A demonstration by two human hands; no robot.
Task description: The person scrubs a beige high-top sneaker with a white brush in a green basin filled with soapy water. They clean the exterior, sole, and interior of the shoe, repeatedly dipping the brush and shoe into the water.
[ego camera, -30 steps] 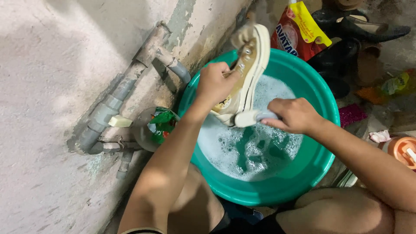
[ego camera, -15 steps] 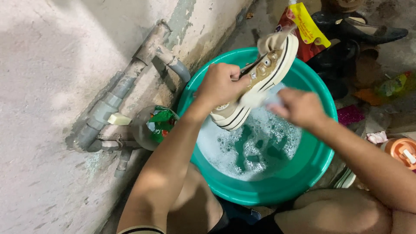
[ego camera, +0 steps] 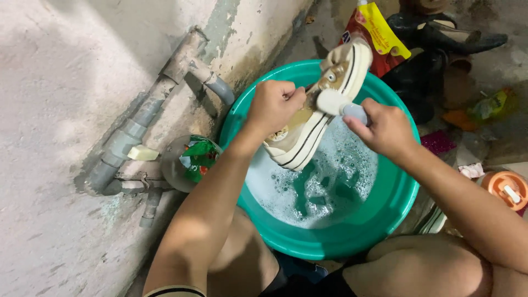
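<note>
My left hand (ego camera: 273,105) grips a beige high-top sneaker (ego camera: 319,110) with a white sole, holding it tilted over a green basin (ego camera: 385,214) of soapy water. My right hand (ego camera: 385,129) holds a scrub brush (ego camera: 336,104) with a pale head pressed against the side of the sneaker near its eyelets. Foam (ego camera: 319,181) covers much of the water below the shoe.
Grey pipes (ego camera: 148,110) run along the wall at left, with a soap bar (ego camera: 142,153) resting on one. A small container (ego camera: 190,162) with a green packet stands beside the basin. A red and yellow detergent pouch (ego camera: 377,36), dark shoes (ego camera: 434,38) and an orange lid (ego camera: 506,190) lie at right.
The sneaker has been turned and tilted in my left hand. My right hand with the brush has moved up along the shoe, from its toe to the side near the eyelets.
</note>
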